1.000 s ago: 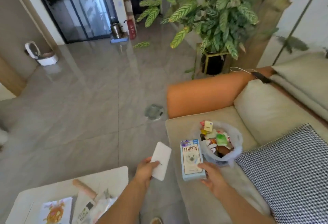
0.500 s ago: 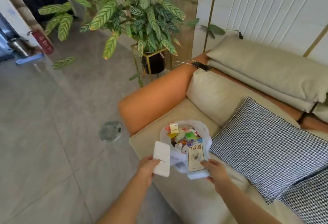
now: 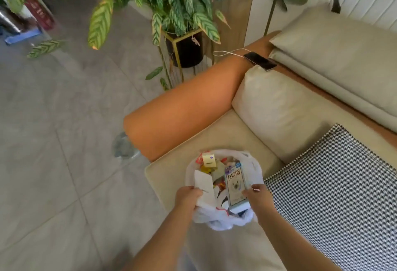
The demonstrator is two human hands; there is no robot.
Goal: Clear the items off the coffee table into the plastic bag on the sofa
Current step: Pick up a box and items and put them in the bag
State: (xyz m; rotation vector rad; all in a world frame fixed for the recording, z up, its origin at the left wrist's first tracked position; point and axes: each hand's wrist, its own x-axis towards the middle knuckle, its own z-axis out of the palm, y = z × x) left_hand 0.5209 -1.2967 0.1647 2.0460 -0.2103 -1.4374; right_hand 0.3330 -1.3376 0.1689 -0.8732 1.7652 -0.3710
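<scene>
You've got the tampon box (image 3: 235, 185) pinched in your right hand (image 3: 258, 197) and the white card (image 3: 205, 187) in your left hand (image 3: 188, 197), both long-axis up, right over the plastic bag (image 3: 253, 164) mouth at lower center, so just drop them.

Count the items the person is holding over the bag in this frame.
2: a white flat packet in the left hand and a tampon box in the right hand, both above the open plastic bag.
</scene>
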